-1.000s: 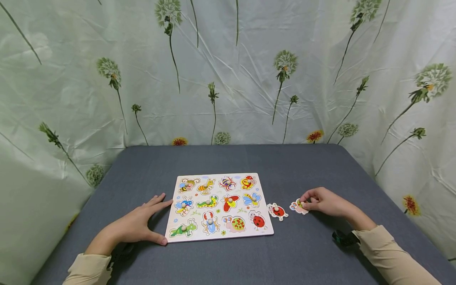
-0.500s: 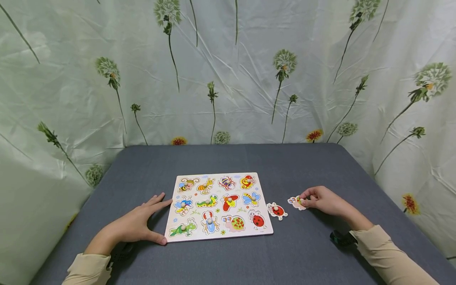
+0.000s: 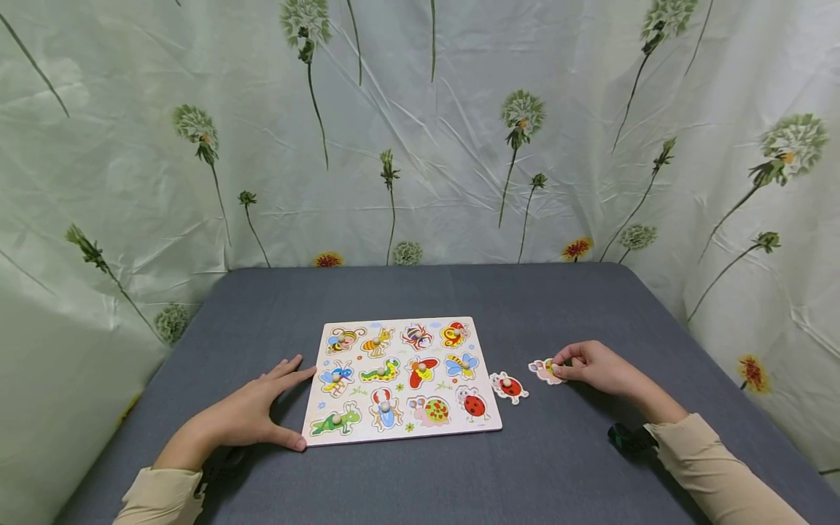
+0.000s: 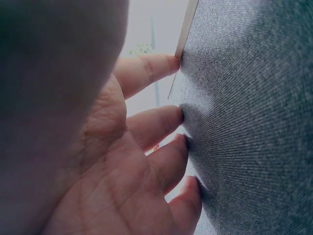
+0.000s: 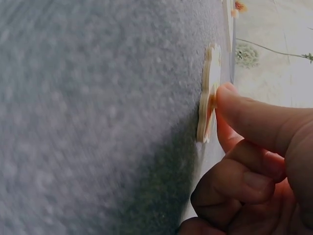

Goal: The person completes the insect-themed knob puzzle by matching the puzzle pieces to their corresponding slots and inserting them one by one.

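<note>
My left hand (image 3: 246,414) rests on the table at the left of the wooden knob puzzle board (image 3: 402,394), fingers spread. Its thumb and a fingertip touch the board's left side. In the left wrist view, other fingertips (image 4: 176,113) stand on the cloth beside the board's edge. Right of the board, my right hand (image 3: 593,368) pinches the knob of a snail puzzle piece (image 3: 543,369) between thumb and forefinger. The right wrist view shows this piece (image 5: 206,100) edge-on, close over the cloth. A loose ladybug piece (image 3: 510,388) lies by the board's right edge.
Several knobbed insect pieces sit in the board, such as the grasshopper (image 3: 336,421) and the spider (image 3: 417,336). The snail picture (image 3: 429,412) and ladybug picture (image 3: 472,403) on it carry no knobs. A dandelion-print curtain (image 3: 453,146) hangs behind the grey table (image 3: 420,292).
The right hand has shifted the snail piece slightly left and away from me, and the piece has turned a little. The left hand, the board and the ladybug piece stay as they were.
</note>
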The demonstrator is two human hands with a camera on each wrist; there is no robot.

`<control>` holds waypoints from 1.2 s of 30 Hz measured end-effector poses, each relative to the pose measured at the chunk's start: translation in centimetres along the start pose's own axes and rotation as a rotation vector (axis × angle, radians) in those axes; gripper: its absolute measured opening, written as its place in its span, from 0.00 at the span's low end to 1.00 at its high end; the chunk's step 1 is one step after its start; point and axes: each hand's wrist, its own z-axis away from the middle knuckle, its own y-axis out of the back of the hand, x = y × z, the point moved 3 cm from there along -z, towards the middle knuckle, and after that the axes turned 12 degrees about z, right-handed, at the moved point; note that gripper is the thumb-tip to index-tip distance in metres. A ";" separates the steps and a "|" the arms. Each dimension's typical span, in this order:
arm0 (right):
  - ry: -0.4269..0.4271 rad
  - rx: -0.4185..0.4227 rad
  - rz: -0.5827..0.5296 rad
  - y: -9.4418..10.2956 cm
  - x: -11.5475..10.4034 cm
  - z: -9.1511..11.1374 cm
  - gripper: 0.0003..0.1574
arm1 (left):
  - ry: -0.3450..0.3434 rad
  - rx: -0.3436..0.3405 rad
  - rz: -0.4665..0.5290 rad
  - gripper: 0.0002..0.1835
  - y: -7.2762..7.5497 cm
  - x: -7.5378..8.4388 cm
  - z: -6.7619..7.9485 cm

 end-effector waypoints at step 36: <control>0.056 0.041 -0.022 0.3 -2.7 0.3 0.15 | 0.016 -0.004 -0.001 0.66 0.0 -0.1 0.0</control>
